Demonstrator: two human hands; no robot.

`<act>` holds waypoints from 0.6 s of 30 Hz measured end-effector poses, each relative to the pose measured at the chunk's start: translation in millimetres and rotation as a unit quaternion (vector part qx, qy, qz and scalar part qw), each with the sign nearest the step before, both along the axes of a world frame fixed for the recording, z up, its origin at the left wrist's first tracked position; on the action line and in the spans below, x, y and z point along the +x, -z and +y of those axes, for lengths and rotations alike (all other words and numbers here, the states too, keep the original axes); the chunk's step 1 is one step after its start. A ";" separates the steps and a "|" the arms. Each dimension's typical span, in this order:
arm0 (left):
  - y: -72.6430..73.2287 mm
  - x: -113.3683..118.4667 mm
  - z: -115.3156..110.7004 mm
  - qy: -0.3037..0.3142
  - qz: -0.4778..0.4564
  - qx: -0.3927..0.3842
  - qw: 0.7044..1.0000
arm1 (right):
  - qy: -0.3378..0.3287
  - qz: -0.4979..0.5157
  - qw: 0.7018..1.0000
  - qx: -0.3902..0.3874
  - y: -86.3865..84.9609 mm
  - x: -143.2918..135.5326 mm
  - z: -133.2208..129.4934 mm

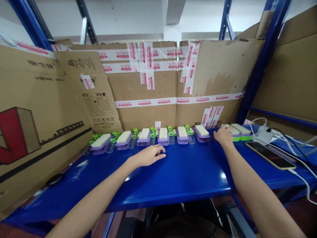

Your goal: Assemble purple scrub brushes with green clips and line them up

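Note:
My left hand [148, 155] hovers low over the blue tabletop, open and empty, its thumb and fingers loosely apart. Just beyond it stands a purple scrub brush with pale bristles [163, 134], bristles up. At the right end of the row, my right hand [223, 135] curls down beside a green-and-purple brush [235, 133]. What its fingers grip, if anything, is hidden behind them. To its left sits another purple brush [201, 131]. Green clips with clear plastic parts [171, 135] stand between several of the brushes.
Cardboard panels [146, 115] with red-and-white tape close off the back. Blue metal posts [262, 62] stand at the corners. On the right, a phone [269, 154] lies near a white charger [264, 134] and tangled cables. A dark round object [54, 179] lies at left.

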State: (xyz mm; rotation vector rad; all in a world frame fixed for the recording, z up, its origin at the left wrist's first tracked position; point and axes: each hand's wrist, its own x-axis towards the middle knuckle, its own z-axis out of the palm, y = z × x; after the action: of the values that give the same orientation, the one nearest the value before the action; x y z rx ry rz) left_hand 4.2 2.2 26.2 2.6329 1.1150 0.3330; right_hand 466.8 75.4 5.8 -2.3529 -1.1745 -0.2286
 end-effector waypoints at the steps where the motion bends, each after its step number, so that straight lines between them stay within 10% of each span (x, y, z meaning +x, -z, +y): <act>1: -0.4 0.1 -0.3 -0.001 0.001 -0.001 1.000 | -0.001 -0.004 1.000 0.001 -1.2 0.4 -1.3; 18: 5.3 -2.5 4.3 0.006 -0.009 0.003 1.000 | -0.015 -0.119 0.992 0.026 -18.8 -13.3 -17.4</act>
State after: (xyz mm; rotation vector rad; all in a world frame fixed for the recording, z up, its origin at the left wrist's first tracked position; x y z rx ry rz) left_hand 1.6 6.5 20.9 2.6360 1.0941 0.3567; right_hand 453.5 58.0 24.6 -2.3094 -1.2949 -0.5356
